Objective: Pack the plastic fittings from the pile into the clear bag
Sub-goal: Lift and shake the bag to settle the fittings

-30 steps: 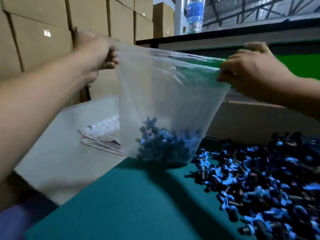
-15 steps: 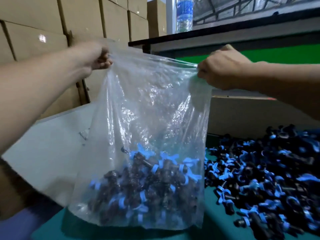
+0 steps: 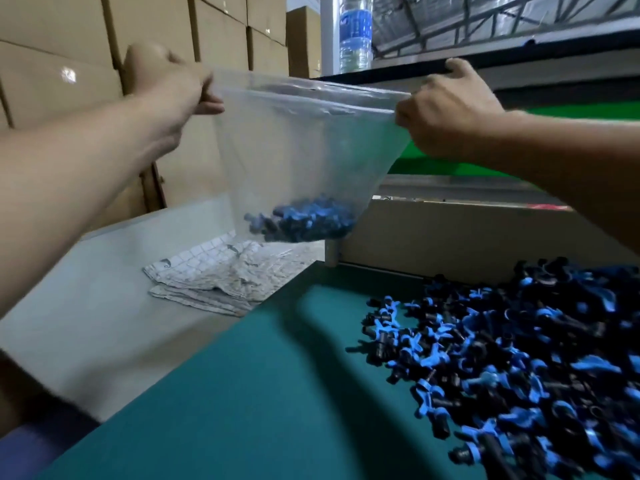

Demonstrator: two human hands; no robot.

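A clear plastic bag (image 3: 304, 143) hangs in the air above the far left edge of the green table (image 3: 263, 403). Black and blue plastic fittings (image 3: 304, 220) are bunched in its bottom. My left hand (image 3: 173, 88) grips the bag's top left corner. My right hand (image 3: 446, 112) grips the top right corner, so the top edge is stretched between them. A large pile of black and blue fittings (image 3: 512, 362) lies on the table at the right, below and right of the bag.
A folded checked cloth (image 3: 221, 278) lies on a white surface (image 3: 86, 306) left of the table. Cardboard boxes (image 3: 69, 50) are stacked behind. A water bottle (image 3: 356, 32) stands on a dark shelf at the back. A cardboard wall (image 3: 467, 233) borders the table's far side.
The bag went from resting low on the table with the fittings spread out to lifted high and farther away, its fittings bunched at the bottom. Both hands kept their grip on the corners.
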